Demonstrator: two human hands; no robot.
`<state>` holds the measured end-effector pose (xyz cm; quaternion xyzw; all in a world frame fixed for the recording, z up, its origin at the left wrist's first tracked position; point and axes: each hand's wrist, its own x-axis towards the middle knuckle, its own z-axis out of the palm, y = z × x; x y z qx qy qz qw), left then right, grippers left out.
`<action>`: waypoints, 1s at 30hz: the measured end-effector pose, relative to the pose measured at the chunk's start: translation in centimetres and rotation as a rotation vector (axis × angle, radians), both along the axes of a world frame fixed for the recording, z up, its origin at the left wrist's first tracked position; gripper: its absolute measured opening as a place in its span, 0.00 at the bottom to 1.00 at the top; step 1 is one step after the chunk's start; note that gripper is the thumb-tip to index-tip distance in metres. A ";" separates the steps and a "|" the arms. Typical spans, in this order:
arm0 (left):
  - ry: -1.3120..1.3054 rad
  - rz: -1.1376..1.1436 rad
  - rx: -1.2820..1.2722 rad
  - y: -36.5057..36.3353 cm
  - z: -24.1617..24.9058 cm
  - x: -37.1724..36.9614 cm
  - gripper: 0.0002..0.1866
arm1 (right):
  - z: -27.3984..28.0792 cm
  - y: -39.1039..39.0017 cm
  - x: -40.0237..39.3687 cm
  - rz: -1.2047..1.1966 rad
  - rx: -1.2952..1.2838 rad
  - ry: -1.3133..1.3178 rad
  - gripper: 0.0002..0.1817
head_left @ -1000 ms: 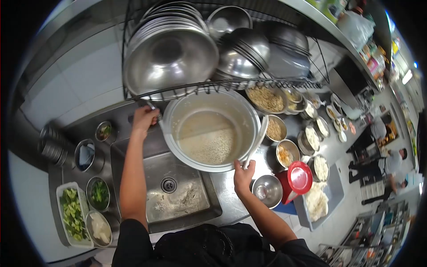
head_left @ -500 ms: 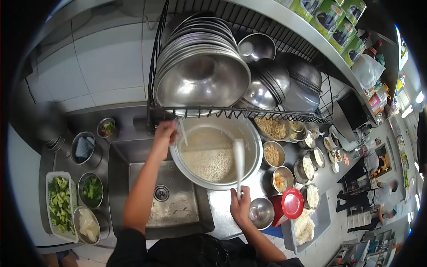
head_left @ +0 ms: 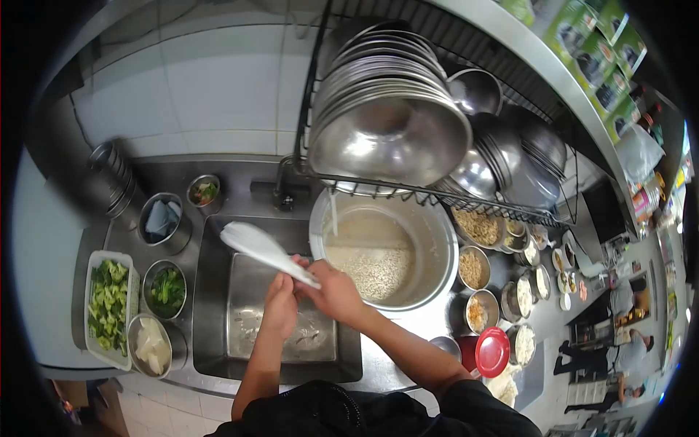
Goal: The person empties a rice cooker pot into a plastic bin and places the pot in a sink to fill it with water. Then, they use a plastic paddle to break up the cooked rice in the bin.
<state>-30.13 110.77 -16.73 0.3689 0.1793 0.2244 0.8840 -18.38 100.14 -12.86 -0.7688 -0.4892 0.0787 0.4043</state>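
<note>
Over the metal sink (head_left: pixel 244 320), my right hand (head_left: pixel 336 291) is wrapped round the handle end of a white paddle (head_left: pixel 255 246), whose broad blade points up and left. Close beside it, my left hand (head_left: pixel 280 306) has its fingers bent near the paddle's handle; whether they grip anything is hidden. Right of the sink stands a large metal pot (head_left: pixel 450 269) with grains in cloudy liquid. A thin stream of water (head_left: pixel 334 211) runs into the pot at its left side.
A wire rack (head_left: pixel 309 95) with stacked metal bowls (head_left: pixel 393 138) hangs above the pot. Left of the sink are a basket of green vegetables (head_left: pixel 109 302) and metal containers. Food bowls and a red lid (head_left: pixel 493 351) stand at right. Several people are in the far right background.
The paddle has moved from over the pot to over the sink, with my right hand. My left hand has come down from the pot's far left edge to beside it. The view has shifted left.
</note>
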 end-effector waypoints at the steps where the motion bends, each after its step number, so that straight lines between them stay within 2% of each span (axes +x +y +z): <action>1: -0.073 0.083 -0.056 0.7 -1.1 0.2 0.23 | -0.2 0.9 0.1 0.022 -0.008 0.004 0.21; 2: -0.148 0.170 -0.111 1.4 -2.0 0.2 0.21 | -0.2 2.0 0.6 0.129 0.006 0.124 0.21; 3: -0.200 0.233 -0.161 2.2 -2.4 0.1 0.14 | -0.4 3.3 1.1 0.238 0.017 0.244 0.21; 4: -0.198 0.265 -0.168 2.8 -2.6 0.1 0.14 | -1.0 4.1 2.3 0.252 0.031 0.514 0.19; 5: -0.102 0.312 -0.152 3.2 -3.0 0.0 0.12 | -1.3 4.3 4.2 0.027 -0.124 0.802 0.19; 6: -0.006 0.368 -0.140 3.7 -3.3 -0.2 0.10 | -4.0 4.9 7.8 -0.041 -0.028 0.750 0.20; 7: 0.167 0.379 -0.062 4.1 -3.9 -0.4 0.09 | -5.8 5.4 10.3 -0.199 0.192 0.898 0.21; 8: 0.303 0.343 0.031 4.6 -4.0 -1.0 0.10 | -9.6 5.4 13.2 -0.313 0.290 0.950 0.22; 10: 0.335 0.298 0.029 4.5 -5.2 -1.2 0.10 | -11.2 7.2 16.8 -0.572 0.053 1.286 0.24; 11: 0.373 0.270 0.044 4.0 -4.4 -1.5 0.09 | -14.8 8.0 19.2 -0.560 0.036 1.284 0.24; 12: 0.372 0.276 0.036 3.6 -4.3 -1.5 0.09 | -19.7 8.7 22.1 -0.399 -0.220 0.953 0.23; 13: 0.367 0.260 0.078 3.2 -4.4 -1.5 0.09 | -22.4 8.8 23.6 -0.240 -0.453 0.614 0.22; 14: 0.362 0.240 0.121 2.8 -4.4 -1.4 0.09 | -22.4 9.2 23.8 -0.247 -0.457 0.615 0.22; 16: 0.357 0.224 0.100 2.1 -4.3 -1.6 0.09 | -21.6 10.6 23.7 -0.107 -0.620 -0.419 0.13; 17: 0.372 0.224 0.118 1.9 -4.6 -1.7 0.09 | -20.3 10.5 22.7 -0.117 -0.630 -0.416 0.13; 19: 0.384 0.208 0.136 1.8 -5.2 -2.1 0.09 | -17.7 10.2 20.7 -0.459 -0.581 -0.276 0.09; 20: 0.384 0.216 0.151 1.9 -5.6 -2.3 0.08 | -17.5 10.4 20.7 -0.470 -0.585 -0.279 0.09; 22: 0.377 0.222 0.160 2.2 -6.6 -2.7 0.08 | -18.3 10.4 21.3 -0.433 -0.180 0.575 0.11; 23: 0.368 0.236 0.131 2.5 -7.2 -2.8 0.08 | -18.3 10.2 21.9 -0.436 -0.182 0.568 0.11; 25: 0.391 0.250 0.095 2.8 -6.9 -3.2 0.08 | -14.9 10.0 20.7 -0.365 -0.151 0.681 0.08; 26: 0.388 0.247 0.095 3.0 -6.7 -3.2 0.08 | -14.5 10.3 19.9 -0.367 -0.149 0.678 0.08; 28: 0.401 0.288 0.094 3.2 -6.3 -3.3 0.08 | -15.9 10.3 20.0 -0.375 -0.066 -0.285 0.06; 29: 0.398 0.291 0.103 3.1 -6.3 -3.3 0.08 | -15.9 9.9 20.2 -0.378 -0.063 -0.288 0.06; 30: 0.397 0.288 0.106 2.9 -6.3 -3.4 0.08 | -15.2 9.7 19.9 -0.403 -0.083 0.069 0.06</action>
